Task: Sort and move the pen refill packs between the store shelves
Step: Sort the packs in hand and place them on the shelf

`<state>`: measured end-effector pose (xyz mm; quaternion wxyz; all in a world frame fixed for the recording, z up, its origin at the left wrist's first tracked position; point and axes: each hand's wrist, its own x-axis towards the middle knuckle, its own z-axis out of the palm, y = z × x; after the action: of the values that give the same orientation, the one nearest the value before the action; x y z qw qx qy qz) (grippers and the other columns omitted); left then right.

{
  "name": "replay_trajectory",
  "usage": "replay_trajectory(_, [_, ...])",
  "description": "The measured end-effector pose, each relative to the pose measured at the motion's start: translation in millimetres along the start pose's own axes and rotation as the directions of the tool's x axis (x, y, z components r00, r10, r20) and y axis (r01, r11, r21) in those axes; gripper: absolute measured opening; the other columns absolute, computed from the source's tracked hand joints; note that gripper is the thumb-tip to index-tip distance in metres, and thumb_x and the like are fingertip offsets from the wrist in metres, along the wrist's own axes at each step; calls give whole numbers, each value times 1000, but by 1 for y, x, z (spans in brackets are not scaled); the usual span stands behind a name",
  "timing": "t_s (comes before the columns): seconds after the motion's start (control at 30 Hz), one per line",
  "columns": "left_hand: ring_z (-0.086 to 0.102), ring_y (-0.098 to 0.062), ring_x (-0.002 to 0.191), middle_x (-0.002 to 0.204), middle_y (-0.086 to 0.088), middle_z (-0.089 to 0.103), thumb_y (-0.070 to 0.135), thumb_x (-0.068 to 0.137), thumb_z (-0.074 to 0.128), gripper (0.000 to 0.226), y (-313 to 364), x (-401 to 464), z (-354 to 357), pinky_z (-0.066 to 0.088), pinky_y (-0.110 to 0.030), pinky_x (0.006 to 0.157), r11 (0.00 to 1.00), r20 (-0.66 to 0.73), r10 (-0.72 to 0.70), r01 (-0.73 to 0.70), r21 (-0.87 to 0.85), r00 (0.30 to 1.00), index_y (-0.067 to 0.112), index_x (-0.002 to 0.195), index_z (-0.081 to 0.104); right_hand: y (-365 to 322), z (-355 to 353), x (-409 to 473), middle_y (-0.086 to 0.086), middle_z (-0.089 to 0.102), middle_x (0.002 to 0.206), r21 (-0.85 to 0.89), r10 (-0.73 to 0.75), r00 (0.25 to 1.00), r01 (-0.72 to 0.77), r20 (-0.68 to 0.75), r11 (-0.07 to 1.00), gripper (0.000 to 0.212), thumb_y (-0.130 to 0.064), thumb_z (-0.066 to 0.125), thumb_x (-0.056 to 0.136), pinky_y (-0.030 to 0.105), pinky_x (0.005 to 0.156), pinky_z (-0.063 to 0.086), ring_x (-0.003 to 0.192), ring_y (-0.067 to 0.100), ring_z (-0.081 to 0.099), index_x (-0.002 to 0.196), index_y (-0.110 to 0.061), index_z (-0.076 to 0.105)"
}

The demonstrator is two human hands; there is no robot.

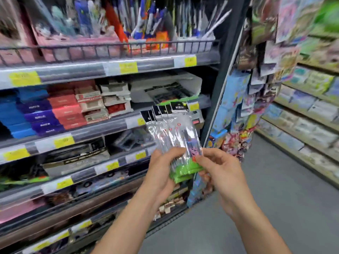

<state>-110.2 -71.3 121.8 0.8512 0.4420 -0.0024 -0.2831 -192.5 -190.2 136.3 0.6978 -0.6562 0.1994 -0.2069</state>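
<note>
Motion blur softens the whole view. Print on the yellow price tags (128, 67) along the shelf edges is unreadable, as are the labels on the blue, purple and red boxes (39, 114). The pens (146, 19) on the top shelf are cut off by the upper edge. Lower ends of the refill packs (171, 132) are hidden behind the left hand (161, 173) and the right hand (218, 169); the number of packs in the fan cannot be told. Header print on the packs is too blurred to read. Hanging packets (260, 99) on the end rack are indistinct. Both forearms leave the bottom edge.
</note>
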Motion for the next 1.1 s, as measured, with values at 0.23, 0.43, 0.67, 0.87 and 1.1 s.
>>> replay_trajectory(0.23, [68, -49, 112, 129, -34, 66, 7, 66, 82, 72, 3, 72, 9, 56, -62, 94, 996, -174, 90, -92, -4, 981, -3, 133, 57, -9, -9, 78, -2, 67, 73, -26, 102, 968, -99, 228, 995, 11, -29, 70, 95, 28, 51, 43, 57, 17, 55, 95, -38, 76])
replay_trajectory(0.43, [60, -51, 125, 132, -27, 66, 22, 53, 95, 93, -5, 111, 17, 47, -70, 106, 988, -284, 154, -154, 24, 946, 4, 137, 58, 3, -17, 141, 1, 67, 69, -151, 189, 939, -150, 287, 977, 17, -25, 67, 98, 32, 61, 48, 60, 18, 60, 85, -24, 78])
replay_trajectory(0.67, [76, -38, 86, 112, -23, 77, 16, 80, 83, 51, 14, 131, 14, 60, -44, 71, 989, -439, 139, -143, 26, 887, 4, 128, 69, -6, 12, 239, 1, 70, 68, -152, 169, 924, -123, 342, 981, 19, -19, 65, 98, 26, 54, 48, 56, 13, 59, 87, -11, 78])
replay_trajectory(0.87, [77, -33, 71, 110, -27, 77, 22, 65, 85, 68, 23, 130, 7, 57, -42, 74, 977, -560, 180, -214, 6, 809, -3, 125, 69, -24, 100, 320, 15, 58, 63, -214, 177, 901, -97, 395, 972, 13, -3, 64, 88, 34, 53, 47, 41, 18, 54, 79, 7, 66])
replay_trajectory(1.1, [78, -33, 79, 110, -27, 77, 15, 67, 81, 50, 30, 128, -2, 65, -45, 67, 964, -573, 218, -264, 1, 790, 0, 114, 75, -22, 155, 332, 3, 59, 69, -274, 265, 905, -176, 333, 946, 4, -8, 61, 95, 35, 61, 62, 50, 21, 68, 92, -5, 59])
